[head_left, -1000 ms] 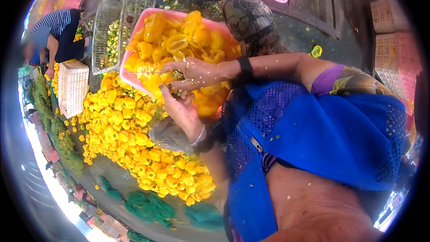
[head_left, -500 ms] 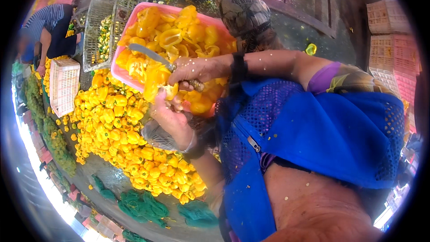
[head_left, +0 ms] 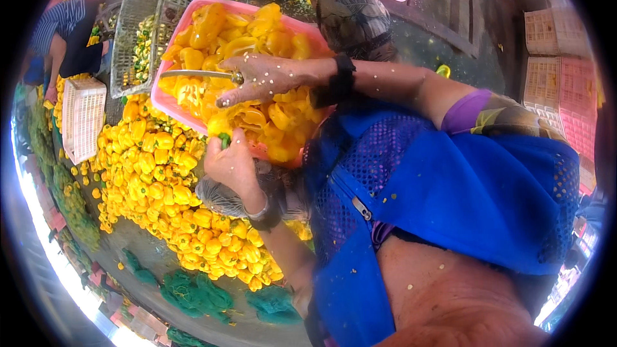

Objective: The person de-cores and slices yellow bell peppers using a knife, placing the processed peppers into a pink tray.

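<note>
My right hand (head_left: 273, 79) is over a pink crate (head_left: 177, 116), its fingers partly spread around the handle of a knife (head_left: 199, 74). The blade points left above the peppers. Just below, my left hand (head_left: 230, 167) pinches a yellow pepper top with a green stem (head_left: 223, 140) at the crate's near edge. Cut yellow pepper pieces (head_left: 279, 42) fill the crate, some showing pale seeds. Small seeds stick to my right hand and arm. My left fingers hide part of the pepper top.
Whole yellow peppers (head_left: 148, 173) lie heaped left of the crate. A grey mesh crate (head_left: 132, 32) holding scraps stands behind it. Another person (head_left: 64, 32) bends beside a white crate (head_left: 83, 119) at far left. Green netting (head_left: 193, 292) lies on the floor; stacked crates (head_left: 559, 83) stand right.
The hands have moved apart from the pepper they held together. My right fingers have spread, with the knife kept. The pepper's body has left my left hand, where the green stem now shows.
</note>
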Tool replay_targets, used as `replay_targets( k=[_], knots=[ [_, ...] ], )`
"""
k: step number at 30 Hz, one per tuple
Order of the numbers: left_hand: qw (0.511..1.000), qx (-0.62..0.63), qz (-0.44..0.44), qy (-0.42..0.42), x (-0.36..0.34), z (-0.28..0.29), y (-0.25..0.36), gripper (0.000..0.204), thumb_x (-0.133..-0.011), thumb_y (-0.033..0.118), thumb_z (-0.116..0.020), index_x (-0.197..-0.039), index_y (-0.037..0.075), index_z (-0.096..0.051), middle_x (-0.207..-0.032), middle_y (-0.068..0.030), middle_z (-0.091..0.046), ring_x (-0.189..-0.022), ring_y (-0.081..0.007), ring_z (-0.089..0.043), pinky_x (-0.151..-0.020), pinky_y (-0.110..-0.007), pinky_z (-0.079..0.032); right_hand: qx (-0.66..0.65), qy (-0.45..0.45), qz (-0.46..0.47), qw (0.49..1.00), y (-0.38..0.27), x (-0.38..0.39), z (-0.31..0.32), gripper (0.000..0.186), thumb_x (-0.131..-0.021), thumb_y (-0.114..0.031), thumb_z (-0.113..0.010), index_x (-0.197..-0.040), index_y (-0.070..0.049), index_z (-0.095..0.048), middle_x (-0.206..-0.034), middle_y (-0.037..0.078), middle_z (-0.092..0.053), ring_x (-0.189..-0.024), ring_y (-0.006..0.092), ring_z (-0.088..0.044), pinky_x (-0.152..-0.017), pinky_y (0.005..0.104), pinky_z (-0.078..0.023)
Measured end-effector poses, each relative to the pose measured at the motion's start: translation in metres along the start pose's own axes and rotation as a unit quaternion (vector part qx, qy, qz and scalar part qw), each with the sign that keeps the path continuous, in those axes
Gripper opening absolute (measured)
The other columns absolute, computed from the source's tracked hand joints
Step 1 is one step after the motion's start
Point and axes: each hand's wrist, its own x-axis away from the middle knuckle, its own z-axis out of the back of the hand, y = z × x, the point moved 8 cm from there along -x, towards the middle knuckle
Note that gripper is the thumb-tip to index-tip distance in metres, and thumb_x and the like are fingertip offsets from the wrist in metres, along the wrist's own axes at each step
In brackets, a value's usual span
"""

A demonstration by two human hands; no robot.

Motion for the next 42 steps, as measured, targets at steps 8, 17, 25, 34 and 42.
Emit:
replay_targets(
  k=[8,17,25,34,42],
  knots=[
    [0.966,-0.17,-0.194,-0.032,0.005,-0.022,0.028,0.022,-0.072,0.019,-0.069,-0.073,0.001,-0.057,-0.06,-0.0146,-0.056,-0.054,-0.0229,-0.057,-0.053,-0.035,-0.044,-0.052,-0.1,0.093,0.989,-0.011,0.016,-0.033,0.036,-0.081,-0.034,-0.065,-0.09,0.001,-0.062,-0.069,0.009,-0.062,-0.062,0.017,-0.058,-0.055,0.0312,-0.045],
    [0.988,0.097,-0.044,-0.11,0.003,-0.003,0.0,0.017,-0.077,0.007,-0.064,-0.067,0.001,-0.052,-0.06,-0.0023,-0.055,-0.053,-0.0102,-0.05,-0.048,-0.027,-0.039,-0.165,-0.206,-0.157,0.952,0.016,0.032,-0.052,0.027,-0.082,-0.031,-0.059,-0.09,-0.006,-0.064,-0.07,0.009,-0.058,-0.061,0.0183,-0.055,-0.053,0.0306,-0.042],
    [0.968,0.248,-0.026,0.037,-0.173,0.07,0.052,0.038,-0.089,0.035,-0.061,-0.062,0.009,-0.054,-0.057,-0.001,-0.05,-0.05,-0.0082,-0.047,-0.047,-0.022,-0.035,-0.116,0.11,0.117,0.98,0.0,-0.033,0.036,0.044,-0.089,-0.039,-0.06,-0.111,-0.001,-0.057,-0.089,0.007,-0.061,-0.081,0.0156,-0.058,-0.07,0.0285,-0.048],
    [0.969,0.151,0.007,0.195,-0.216,0.178,-0.121,0.028,-0.073,0.026,-0.077,-0.075,0.004,-0.06,-0.067,-0.0008,-0.056,-0.057,-0.0105,-0.05,-0.052,-0.022,-0.041,-0.027,-0.064,-0.105,0.992,0.01,-0.026,-0.002,0.04,-0.087,-0.026,-0.058,-0.119,-0.002,-0.055,-0.071,0.002,-0.058,-0.051,0.0059,-0.049,-0.047,0.0199,-0.037],
    [0.901,-0.128,0.28,0.305,0.079,0.27,-0.423,0.034,-0.075,0.029,-0.068,-0.076,-0.005,-0.064,-0.075,-0.0173,-0.066,-0.065,-0.0307,-0.058,-0.061,-0.042,-0.043,-0.013,-0.077,-0.161,0.984,-0.002,-0.021,-0.032,0.04,-0.086,-0.024,-0.057,-0.117,0.001,-0.057,-0.074,-0.001,-0.062,-0.046,0.0028,-0.043,-0.041,0.0174,-0.033]
  ],
)
